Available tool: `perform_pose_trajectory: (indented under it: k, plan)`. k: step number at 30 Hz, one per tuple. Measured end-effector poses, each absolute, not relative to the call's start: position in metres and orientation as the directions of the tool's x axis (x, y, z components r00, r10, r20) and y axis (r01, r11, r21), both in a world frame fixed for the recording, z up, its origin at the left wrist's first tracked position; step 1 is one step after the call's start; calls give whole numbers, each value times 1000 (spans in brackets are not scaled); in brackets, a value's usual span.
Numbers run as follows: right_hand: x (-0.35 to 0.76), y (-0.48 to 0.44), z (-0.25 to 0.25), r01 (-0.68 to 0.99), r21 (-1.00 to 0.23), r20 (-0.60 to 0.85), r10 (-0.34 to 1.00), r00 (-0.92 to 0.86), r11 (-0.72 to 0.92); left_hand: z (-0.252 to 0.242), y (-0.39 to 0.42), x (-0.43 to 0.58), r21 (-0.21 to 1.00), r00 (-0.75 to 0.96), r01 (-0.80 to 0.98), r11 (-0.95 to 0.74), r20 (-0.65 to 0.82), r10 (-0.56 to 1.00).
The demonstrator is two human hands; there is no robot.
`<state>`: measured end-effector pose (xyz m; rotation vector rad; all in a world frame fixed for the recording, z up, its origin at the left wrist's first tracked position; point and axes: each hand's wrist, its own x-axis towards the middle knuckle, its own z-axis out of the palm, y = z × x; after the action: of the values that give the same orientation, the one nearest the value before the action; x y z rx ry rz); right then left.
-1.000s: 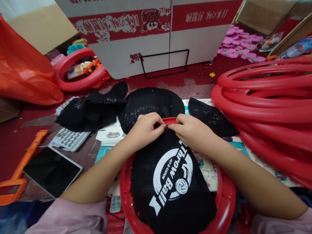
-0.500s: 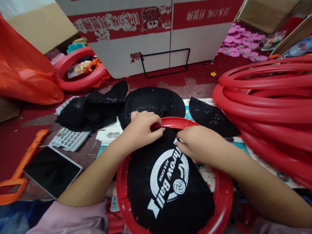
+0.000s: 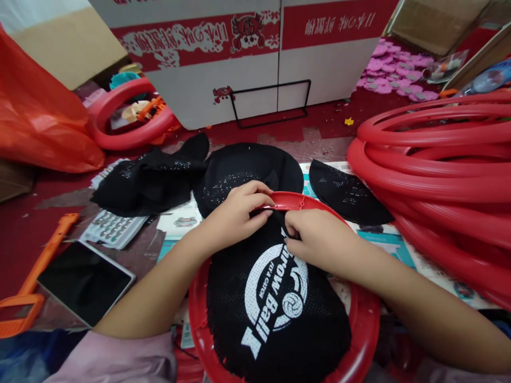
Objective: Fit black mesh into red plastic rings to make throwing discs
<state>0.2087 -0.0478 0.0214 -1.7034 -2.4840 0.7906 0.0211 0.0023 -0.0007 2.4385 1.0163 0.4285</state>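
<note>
The person is leaning over a red ring point(image 3: 296, 201) with a black mesh point(image 3: 275, 303) lying across it. The mesh is covering most of the ring's middle, and its white ball print is facing up. Its top edge is reaching the ring's far rim, where both hands are working.

The left hand point(image 3: 236, 214) is sitting at the far rim, a little left of its middle. Its fingers are curling over the rim and closing against the thumb, pinching the mesh edge there. The right hand point(image 3: 316, 240) is lying just inside the far rim, close beside the left one. Its fingers are bent in tight with the thumb, gripping a fold of the mesh. Its fingertips are mostly hiding under the knuckles.

Just beyond the ring, three more black mesh pieces point(image 3: 247, 167) are lying flat or crumpled. Left of the ring, a calculator point(image 3: 112, 227) is sitting with a dark tablet point(image 3: 84, 279) nearer the person. An orange tool point(image 3: 36, 274) is lying farther left again. Right of the ring, a pile of red hoops point(image 3: 439, 159) is stacking up high. Well beyond the ring, a white and red box point(image 3: 239, 58) is standing. An orange bag point(image 3: 40, 117) is slumping far off to the ring's left.
</note>
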Motion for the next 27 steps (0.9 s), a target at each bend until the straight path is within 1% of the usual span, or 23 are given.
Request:
perform_pose_trajectory:
  k: [2, 4, 6, 9, 11, 14, 19, 22, 25, 27]
  plan:
    - [214, -45, 20, 796, -570, -241, 884, -401, 206, -1, 3, 21, 560, 671, 567, -604, 111, 733]
    - [218, -42, 18, 733, -660, -228, 887, -401, 162, 0, 4, 21, 585, 671, 551, -595, 113, 733]
    - [221, -40, 16, 695, -703, -189, 903, -385, 149, 1, 4, 21, 602, 668, 548, -581, 102, 737]
    - [222, -39, 15, 668, -721, -116, 918, -380, 185, 5, 2, 20, 607, 641, 588, -535, 54, 766]
    - [222, -39, 16, 685, -690, -88, 912, -400, 234, 8, 1, 20, 593, 624, 623, -511, 18, 781]
    - [221, -40, 19, 720, -601, -35, 888, -458, 348, 9, -1, 20, 549, 611, 661, -511, 3, 792]
    - [220, -38, 10, 776, -384, 76, 855, -514, 501, 5, 0, 22, 463, 583, 708, -533, 42, 812]
    - [221, -37, 1, 785, -262, 158, 827, -539, 562, 1, 1, 23, 420, 575, 723, -548, 74, 815]
    - [222, -35, -5, 784, -212, 216, 810, -545, 584, -1, 1, 24, 388, 576, 730, -563, 95, 812]
    - [222, -35, -7, 783, -197, 230, 804, -548, 590, -3, 1, 25, 377, 569, 736, -562, 105, 815]
